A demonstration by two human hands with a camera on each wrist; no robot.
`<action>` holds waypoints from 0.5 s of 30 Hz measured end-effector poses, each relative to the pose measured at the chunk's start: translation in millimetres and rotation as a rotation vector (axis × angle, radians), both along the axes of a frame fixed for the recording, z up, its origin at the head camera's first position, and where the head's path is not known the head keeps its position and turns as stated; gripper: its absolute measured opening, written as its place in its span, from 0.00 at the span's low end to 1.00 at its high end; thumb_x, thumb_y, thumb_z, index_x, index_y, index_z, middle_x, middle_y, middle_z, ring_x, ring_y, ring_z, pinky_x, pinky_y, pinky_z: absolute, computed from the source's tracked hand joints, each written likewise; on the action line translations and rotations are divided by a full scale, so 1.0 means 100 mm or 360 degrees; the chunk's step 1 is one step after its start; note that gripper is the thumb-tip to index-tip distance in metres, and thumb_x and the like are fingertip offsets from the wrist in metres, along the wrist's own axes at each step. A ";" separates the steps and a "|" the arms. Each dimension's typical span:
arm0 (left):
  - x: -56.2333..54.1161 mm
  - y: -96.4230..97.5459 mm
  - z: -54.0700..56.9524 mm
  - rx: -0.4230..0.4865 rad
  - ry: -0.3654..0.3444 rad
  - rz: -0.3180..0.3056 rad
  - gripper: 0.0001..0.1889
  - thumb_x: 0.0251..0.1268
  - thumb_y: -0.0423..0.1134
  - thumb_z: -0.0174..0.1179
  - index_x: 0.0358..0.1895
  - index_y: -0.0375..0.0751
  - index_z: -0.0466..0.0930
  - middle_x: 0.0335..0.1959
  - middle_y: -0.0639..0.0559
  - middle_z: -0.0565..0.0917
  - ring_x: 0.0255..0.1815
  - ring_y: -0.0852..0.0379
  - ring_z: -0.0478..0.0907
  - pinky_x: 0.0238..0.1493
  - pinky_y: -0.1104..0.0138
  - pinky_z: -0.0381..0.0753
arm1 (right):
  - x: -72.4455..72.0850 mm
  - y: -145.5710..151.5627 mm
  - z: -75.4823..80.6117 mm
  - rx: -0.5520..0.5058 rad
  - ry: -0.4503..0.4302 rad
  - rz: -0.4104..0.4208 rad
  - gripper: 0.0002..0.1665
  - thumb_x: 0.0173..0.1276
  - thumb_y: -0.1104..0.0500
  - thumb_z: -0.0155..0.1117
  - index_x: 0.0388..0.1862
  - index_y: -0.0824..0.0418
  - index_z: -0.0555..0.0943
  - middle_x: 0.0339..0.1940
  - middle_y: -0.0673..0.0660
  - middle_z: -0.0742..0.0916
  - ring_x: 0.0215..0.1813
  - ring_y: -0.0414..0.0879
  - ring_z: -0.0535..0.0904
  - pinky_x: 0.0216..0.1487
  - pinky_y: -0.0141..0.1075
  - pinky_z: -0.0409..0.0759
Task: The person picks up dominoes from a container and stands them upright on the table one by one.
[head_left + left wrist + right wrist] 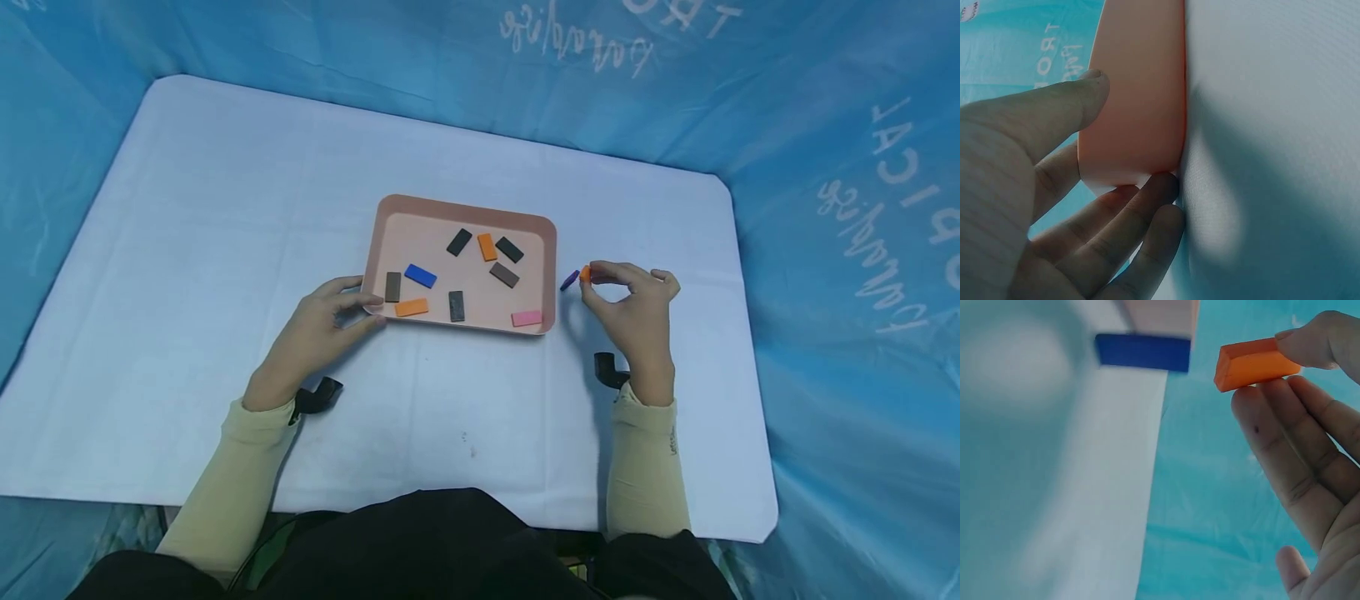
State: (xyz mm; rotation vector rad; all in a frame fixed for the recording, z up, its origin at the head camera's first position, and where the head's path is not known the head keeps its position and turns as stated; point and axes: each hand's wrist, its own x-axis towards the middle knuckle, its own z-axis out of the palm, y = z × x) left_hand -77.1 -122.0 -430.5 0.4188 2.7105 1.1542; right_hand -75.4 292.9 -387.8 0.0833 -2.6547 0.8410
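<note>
A pink tray [465, 323] lies on the white table with several small rectangular blocks in it. My left hand [318, 333] holds its near left corner; in the left wrist view the thumb rests on one side wall [1138, 81] and the fingers touch round the corner. To the right of the tray, my right hand [633, 304] pinches an orange block [1250, 364] between thumb and fingertips. Between that hand and the tray's right side is a purple block [569, 280], which looks dark blue in the right wrist view and is apart from the fingers.
Inside the tray are two orange blocks, a blue block [421, 276], a pink block [527, 318] and several black, grey or brownish ones [457, 306]. Blue curtains [450, 67] with white lettering surround the white tabletop [247, 192]. Dark wrist mounts [318, 397] sit at both cuffs.
</note>
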 end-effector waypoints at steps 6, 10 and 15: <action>-0.01 0.00 -0.01 -0.0008 -0.0011 0.0009 0.19 0.67 0.45 0.68 0.56 0.39 0.85 0.70 0.38 0.72 0.65 0.39 0.74 0.66 0.44 0.74 | 0.04 0.14 -0.08 -0.0095 -0.0048 -0.0073 0.14 0.62 0.60 0.75 0.47 0.60 0.89 0.40 0.58 0.91 0.46 0.52 0.87 0.69 0.55 0.52; 0.00 0.01 0.00 -0.0023 -0.0029 0.0017 0.19 0.67 0.46 0.68 0.56 0.39 0.85 0.70 0.38 0.71 0.65 0.39 0.75 0.66 0.43 0.74 | 0.03 0.18 -0.14 -0.0120 -0.0082 -0.0073 0.15 0.61 0.60 0.75 0.48 0.60 0.89 0.41 0.58 0.91 0.46 0.53 0.87 0.74 0.53 0.50; 0.01 0.02 0.01 -0.0028 -0.0029 0.0021 0.19 0.67 0.45 0.69 0.56 0.39 0.85 0.70 0.38 0.71 0.65 0.38 0.75 0.66 0.43 0.74 | 0.00 0.21 -0.22 -0.0145 -0.0117 -0.0055 0.14 0.61 0.60 0.74 0.46 0.60 0.88 0.41 0.58 0.91 0.46 0.52 0.88 0.79 0.50 0.45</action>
